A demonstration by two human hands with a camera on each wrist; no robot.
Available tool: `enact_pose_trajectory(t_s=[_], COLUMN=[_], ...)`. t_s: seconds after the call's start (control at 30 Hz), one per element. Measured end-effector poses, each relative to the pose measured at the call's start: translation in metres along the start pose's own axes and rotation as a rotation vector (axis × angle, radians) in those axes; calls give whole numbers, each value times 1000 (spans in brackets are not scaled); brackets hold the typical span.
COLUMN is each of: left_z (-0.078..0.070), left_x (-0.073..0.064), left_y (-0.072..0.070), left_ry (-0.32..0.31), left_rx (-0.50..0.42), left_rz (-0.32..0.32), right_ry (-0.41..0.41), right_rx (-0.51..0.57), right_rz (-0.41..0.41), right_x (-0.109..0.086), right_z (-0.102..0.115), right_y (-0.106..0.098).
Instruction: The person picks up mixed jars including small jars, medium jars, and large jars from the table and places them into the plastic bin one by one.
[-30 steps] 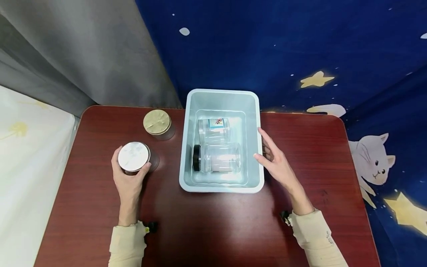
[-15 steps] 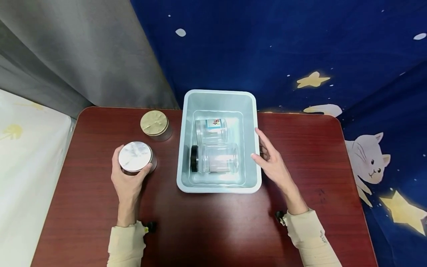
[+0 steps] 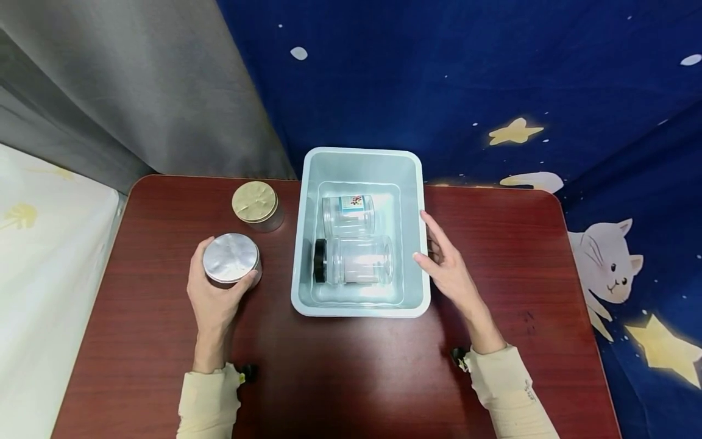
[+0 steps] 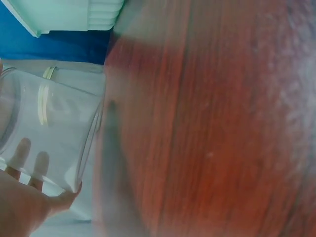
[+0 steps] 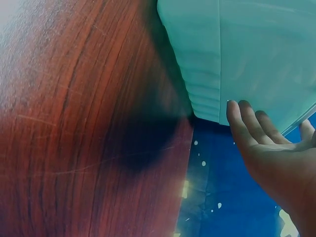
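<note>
Near the left edge of the table point(image 3: 351, 372), the left hand point(image 3: 211, 299) is clamped round the silver-lidded jar point(image 3: 231, 256), with thumb on the right side of it; whether its base touches the wood I cannot tell. The right hand point(image 3: 452, 271) is apart from it, fingers loosely extended at the right rim of the bin point(image 3: 359, 313); how firmly they press is not clear. For a good hold, I think the grip should stay low on the smooth body, not on the lid, with even pressure and the jar level, while the other hand steadies the rim. In the bin, close to the far edge, the black-lidded jar point(image 3: 359, 261) and the labelled jar point(image 3: 351, 221) lie on their sides. Toward the far left corner stands the gold-lidded jar point(image 3: 258, 207), near enough to be knocked. Behind hang a grey curtain point(image 3: 137, 79) and a blue curtain point(image 3: 411, 79)
</note>
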State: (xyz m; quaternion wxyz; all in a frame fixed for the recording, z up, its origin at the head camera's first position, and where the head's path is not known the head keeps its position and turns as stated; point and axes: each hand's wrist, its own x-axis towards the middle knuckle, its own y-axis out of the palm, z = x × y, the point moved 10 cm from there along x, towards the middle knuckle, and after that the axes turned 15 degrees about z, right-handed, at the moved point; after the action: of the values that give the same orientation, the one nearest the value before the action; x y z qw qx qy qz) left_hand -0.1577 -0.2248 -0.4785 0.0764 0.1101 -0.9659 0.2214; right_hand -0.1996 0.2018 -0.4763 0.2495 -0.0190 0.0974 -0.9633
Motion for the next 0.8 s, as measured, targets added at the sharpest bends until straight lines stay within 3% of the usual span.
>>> enact_pose_trajectory(t_s=[0.2, 0.43, 0.6, 0.8], left_z=[16, 8, 5, 5], left_x=[3, 6, 8, 14], left_y=[3, 10, 8, 4], left_ry=[6, 56, 69, 30], left_rx=[129, 224, 170, 108], left_rz=[33, 94, 106, 104], right_ry=[-15, -40, -52, -53], right_rx=[13, 20, 33, 49], right_rz=[-14, -28, -26, -35], right_x=[1, 2, 3, 1], right_z=[-16, -17, -16, -16], right_y=[-2, -2, -1, -2])
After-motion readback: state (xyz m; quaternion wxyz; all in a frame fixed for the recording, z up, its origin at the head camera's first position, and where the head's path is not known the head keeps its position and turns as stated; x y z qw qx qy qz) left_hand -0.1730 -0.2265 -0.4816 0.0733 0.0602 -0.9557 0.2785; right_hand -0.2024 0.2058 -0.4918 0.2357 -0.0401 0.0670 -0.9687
